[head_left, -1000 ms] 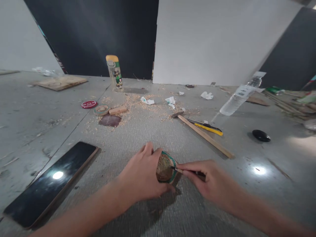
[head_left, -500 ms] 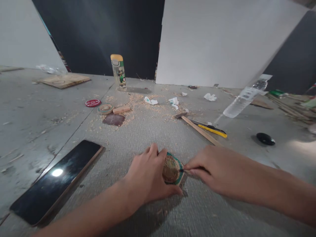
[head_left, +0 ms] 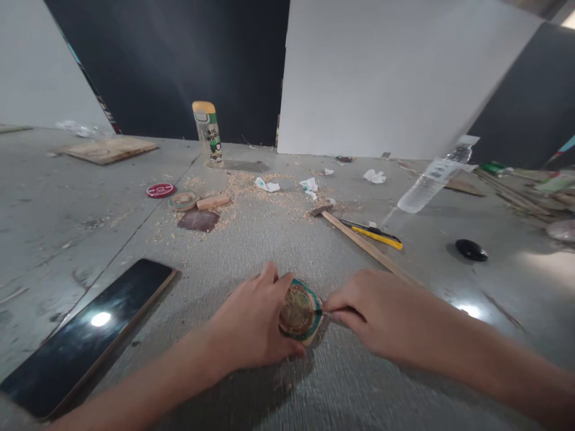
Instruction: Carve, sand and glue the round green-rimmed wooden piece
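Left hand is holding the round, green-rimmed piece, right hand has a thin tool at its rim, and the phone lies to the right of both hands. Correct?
Not quite: in the head view, the phone lies to the left of both hands. The left hand does hold the round, green-rimmed piece, and the right hand has a thin tool at its rim.

Your disc [head_left: 300, 311] was brown ringed in teal, your cutter [head_left: 376, 237] yellow and black, the lid [head_left: 160, 190] red patterned white.
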A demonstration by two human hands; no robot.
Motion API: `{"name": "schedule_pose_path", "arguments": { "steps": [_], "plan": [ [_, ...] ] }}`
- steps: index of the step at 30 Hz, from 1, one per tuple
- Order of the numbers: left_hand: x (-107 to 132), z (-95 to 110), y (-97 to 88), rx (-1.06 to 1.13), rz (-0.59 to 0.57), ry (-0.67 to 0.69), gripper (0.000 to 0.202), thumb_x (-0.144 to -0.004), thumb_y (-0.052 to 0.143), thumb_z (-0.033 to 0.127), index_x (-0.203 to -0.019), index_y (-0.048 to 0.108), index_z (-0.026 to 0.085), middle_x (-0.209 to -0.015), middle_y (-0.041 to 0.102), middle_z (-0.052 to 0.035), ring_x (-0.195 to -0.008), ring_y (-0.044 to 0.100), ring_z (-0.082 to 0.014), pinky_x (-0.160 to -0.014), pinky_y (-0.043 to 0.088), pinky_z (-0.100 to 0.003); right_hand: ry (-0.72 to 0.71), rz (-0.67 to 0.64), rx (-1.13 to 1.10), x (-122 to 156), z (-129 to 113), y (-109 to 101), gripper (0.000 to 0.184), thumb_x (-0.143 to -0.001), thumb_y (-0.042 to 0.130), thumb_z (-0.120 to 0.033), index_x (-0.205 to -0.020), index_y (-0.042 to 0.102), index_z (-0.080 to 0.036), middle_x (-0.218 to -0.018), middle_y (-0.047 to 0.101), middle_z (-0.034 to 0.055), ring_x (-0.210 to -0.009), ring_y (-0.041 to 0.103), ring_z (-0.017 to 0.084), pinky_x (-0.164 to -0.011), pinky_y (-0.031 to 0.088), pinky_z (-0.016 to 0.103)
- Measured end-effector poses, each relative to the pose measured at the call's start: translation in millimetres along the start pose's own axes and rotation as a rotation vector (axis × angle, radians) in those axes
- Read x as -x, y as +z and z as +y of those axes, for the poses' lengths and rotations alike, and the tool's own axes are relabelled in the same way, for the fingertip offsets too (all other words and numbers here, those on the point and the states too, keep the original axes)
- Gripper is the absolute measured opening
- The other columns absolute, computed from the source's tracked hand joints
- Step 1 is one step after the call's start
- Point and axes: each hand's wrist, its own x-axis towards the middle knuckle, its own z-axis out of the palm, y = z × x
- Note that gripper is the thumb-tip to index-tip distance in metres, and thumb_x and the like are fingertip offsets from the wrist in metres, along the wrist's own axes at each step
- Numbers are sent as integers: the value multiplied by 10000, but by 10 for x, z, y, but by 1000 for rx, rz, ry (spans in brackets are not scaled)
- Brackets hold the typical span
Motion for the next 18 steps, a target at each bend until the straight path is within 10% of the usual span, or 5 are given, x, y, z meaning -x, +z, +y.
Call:
{"name": "schedule_pose_path", "arguments": {
  "steps": [13,18],
  "plan": [
    [-1,15,36,9,3,-28,575,-625,750,493,-1096,566,220,-1101,531,-84,-865,619,-272,-764,516,-414,52,245,-353,215,171,564,318,-917,470,-264,-875,781,-315,-655,718,6,-587,628,199,-514,425,283],
    [16,40,34,-19,10,-43,593,-612,770,509,-1086,564,218,-1084,544,-92,-857,616,-282,-760,529,-428,23,200,-392,190,187,476,310,-918,479,-276,-894,787,-301,-680,726,5,-579,616,178,-542,434,277]
  ]
}}
